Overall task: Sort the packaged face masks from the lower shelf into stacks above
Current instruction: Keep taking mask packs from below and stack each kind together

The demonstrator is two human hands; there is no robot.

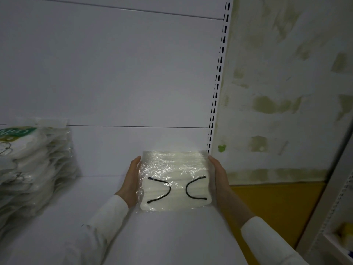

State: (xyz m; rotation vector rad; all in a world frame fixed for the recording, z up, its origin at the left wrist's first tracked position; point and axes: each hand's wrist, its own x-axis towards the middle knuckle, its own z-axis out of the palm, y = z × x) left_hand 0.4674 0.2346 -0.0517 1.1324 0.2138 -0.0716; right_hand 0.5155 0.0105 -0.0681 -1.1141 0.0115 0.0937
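Observation:
A clear plastic pack of white face masks [174, 180] with black ear loops lies at the right end of the white shelf [172, 236], close to the back panel. My left hand [131, 181] presses flat against the pack's left side with straight fingers. My right hand [219, 175] lies along its right side, also with straight fingers. A tall stack of packaged masks [32, 165] with green print stands at the shelf's left end, leaning a little.
The slotted shelf upright [217, 83] rises just behind the pack on the right. Beyond it is a stained wall [286, 92] over a yellow floor strip [277, 207]. Another shelf unit [340, 236] shows at the far right edge.

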